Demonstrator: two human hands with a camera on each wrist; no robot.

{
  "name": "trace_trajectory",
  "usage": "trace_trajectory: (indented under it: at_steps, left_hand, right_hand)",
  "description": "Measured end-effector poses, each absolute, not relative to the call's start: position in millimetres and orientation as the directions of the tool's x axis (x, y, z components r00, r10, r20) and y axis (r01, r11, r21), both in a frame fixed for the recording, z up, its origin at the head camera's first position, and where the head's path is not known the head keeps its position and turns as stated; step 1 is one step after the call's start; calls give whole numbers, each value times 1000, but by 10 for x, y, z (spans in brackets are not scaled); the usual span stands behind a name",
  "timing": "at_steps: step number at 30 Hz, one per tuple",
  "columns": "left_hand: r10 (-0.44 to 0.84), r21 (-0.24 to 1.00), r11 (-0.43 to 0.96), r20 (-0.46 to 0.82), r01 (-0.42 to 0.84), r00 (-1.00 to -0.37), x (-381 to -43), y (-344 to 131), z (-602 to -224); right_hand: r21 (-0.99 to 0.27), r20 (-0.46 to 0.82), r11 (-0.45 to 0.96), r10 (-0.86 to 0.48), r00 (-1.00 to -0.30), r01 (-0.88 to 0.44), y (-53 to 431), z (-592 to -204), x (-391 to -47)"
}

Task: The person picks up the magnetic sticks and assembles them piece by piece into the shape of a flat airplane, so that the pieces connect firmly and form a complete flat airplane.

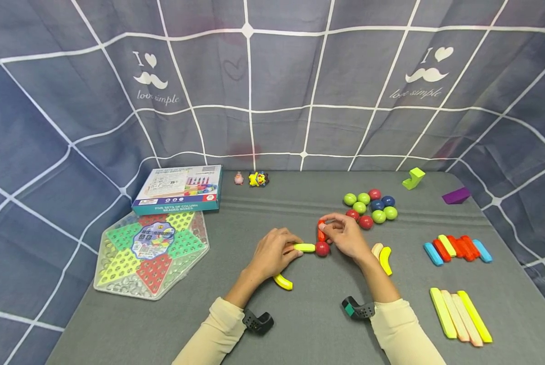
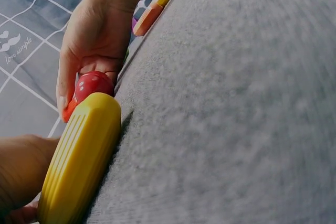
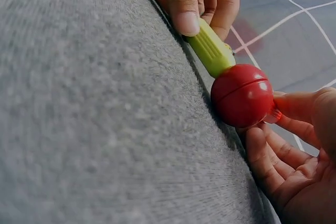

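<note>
My left hand point(image 1: 274, 253) pinches a short yellow-green stick point(image 1: 304, 248) between thumb and fingers. The stick's far end meets a red ball point(image 1: 322, 249) that has a groove round it, clear in the right wrist view point(image 3: 242, 95). My right hand point(image 1: 345, 235) pinches a short red stick point(image 1: 321, 231) that stands at the ball's far side, roughly square to the yellow-green one. Much of the red stick is hidden by the fingers in both wrist views. A curved yellow piece point(image 1: 283, 282) lies beside my left wrist and looms large in the left wrist view point(image 2: 81, 156).
Green, red and blue balls point(image 1: 364, 198) cluster behind my right hand. By the right wrist lie curved pieces point(image 1: 385, 261). Short sticks point(image 1: 457, 248) and long sticks point(image 1: 460, 317) lie right. Left are a boxed set point(image 1: 178, 190) and a hexagonal board point(image 1: 151, 253); small figures point(image 1: 258, 179) stand behind.
</note>
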State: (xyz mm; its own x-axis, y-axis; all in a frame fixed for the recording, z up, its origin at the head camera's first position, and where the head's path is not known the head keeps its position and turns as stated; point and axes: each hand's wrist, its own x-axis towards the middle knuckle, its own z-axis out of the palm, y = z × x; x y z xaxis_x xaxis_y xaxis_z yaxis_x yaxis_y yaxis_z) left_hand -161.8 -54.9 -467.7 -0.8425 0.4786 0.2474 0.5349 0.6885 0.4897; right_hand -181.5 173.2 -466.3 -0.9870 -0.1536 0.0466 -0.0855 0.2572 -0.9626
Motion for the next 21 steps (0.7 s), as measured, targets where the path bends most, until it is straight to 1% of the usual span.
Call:
trace_trajectory:
  at_steps: [3, 7, 14, 18, 21]
  left_hand:
    - [489, 489, 679, 255, 547, -834, -1608, -526, -4674]
    - [503, 481, 666, 275, 570, -820, -1594, -484, -4683]
    - [505, 457, 658, 323, 599, -800, -1582, -431, -4701]
    - [501, 460, 659, 320, 595, -804, -1575, -419, -4690]
    - [497, 461, 663, 317, 589, -808, -1571, -417, -4686]
  right_hand:
    - [-969, 29, 239, -161, -987, -67, 1691, -4650, -1802]
    - [-974, 33, 214, -181, -983, -72, 1582, -4533, -1743]
    - [-972, 48, 217, -193, -980, -90, 1503, -4646, -1765]
    - [-973, 51, 213, -193, -980, -92, 1538, -4566, -1723]
    - [-955, 98, 263, -151, -984, -136, 1658, -4513, -1698]
